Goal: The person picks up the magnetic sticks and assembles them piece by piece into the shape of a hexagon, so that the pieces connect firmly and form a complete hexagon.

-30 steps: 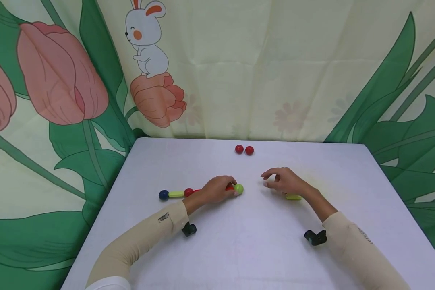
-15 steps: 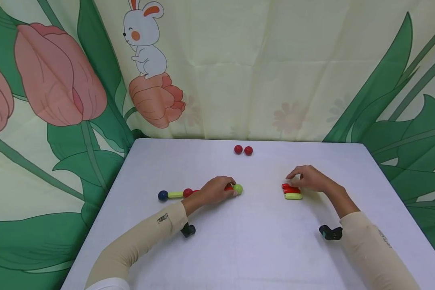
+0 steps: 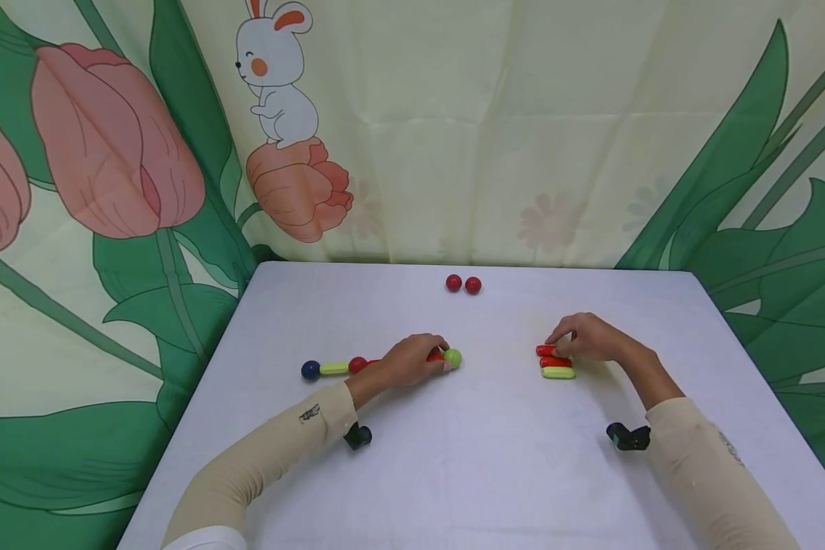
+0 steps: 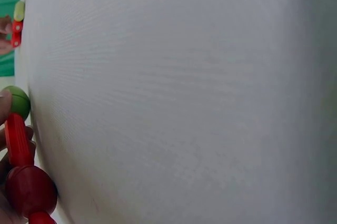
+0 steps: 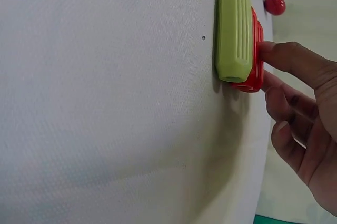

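I see the left hand (image 3: 407, 360) curled on a red rod (image 4: 18, 140) joined to a green ball (image 3: 453, 357), mid-table; the right hand (image 3: 587, 338) pinches the top red stick (image 3: 546, 351) of a stack over a green stick (image 3: 558, 373); bare table (image 3: 495, 466) lies toward the near edge; two red balls (image 3: 464, 284) sit near the far edge.

My left hand (image 3: 407, 360) covers most of the red stick (image 3: 436, 356) beside the green ball (image 3: 453, 357). My right hand (image 3: 591, 338) hides the right ends of the two red sticks (image 3: 548, 356).
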The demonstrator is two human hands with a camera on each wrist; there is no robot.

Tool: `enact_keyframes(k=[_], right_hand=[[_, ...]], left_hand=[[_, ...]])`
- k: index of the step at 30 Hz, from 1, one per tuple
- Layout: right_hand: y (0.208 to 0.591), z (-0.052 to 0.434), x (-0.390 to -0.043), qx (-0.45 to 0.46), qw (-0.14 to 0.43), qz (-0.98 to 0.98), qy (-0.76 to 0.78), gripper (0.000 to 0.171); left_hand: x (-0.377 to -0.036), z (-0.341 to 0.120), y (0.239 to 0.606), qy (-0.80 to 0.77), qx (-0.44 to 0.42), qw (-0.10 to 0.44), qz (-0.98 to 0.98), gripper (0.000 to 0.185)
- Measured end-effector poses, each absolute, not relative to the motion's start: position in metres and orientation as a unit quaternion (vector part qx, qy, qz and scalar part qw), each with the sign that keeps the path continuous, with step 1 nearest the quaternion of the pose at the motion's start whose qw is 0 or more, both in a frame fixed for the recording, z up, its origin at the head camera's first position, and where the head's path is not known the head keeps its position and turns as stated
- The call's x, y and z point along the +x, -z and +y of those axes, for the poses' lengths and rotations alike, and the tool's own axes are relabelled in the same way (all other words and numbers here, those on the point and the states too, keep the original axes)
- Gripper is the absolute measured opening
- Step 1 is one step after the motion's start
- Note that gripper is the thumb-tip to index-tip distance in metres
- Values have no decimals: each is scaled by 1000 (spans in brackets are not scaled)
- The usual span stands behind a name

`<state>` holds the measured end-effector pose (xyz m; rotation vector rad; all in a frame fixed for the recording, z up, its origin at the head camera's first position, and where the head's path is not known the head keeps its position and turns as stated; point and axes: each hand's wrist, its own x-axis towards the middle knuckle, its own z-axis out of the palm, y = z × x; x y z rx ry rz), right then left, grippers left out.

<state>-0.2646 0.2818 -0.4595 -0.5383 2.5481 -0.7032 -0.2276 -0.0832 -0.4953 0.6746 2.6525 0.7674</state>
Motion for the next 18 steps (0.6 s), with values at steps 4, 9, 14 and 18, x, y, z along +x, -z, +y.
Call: enact_keyframes(k=[4,9,14,18], right_hand=[[463,282,-266,-193,216,922,256,24],[470,282,-268,-189,203,927,252,26],[475,281,-270,-180,202,932,243,27],[476,279,-270,-177,206,932,239,28]], left_hand=[[-227,-83,495,-268,234,149,923,39],[-227,-83,496,-269,236,148,922,39],[-227,-84,495,-271,238,149,921,39],[-227,-84,494,-273,239,149,920,38]])
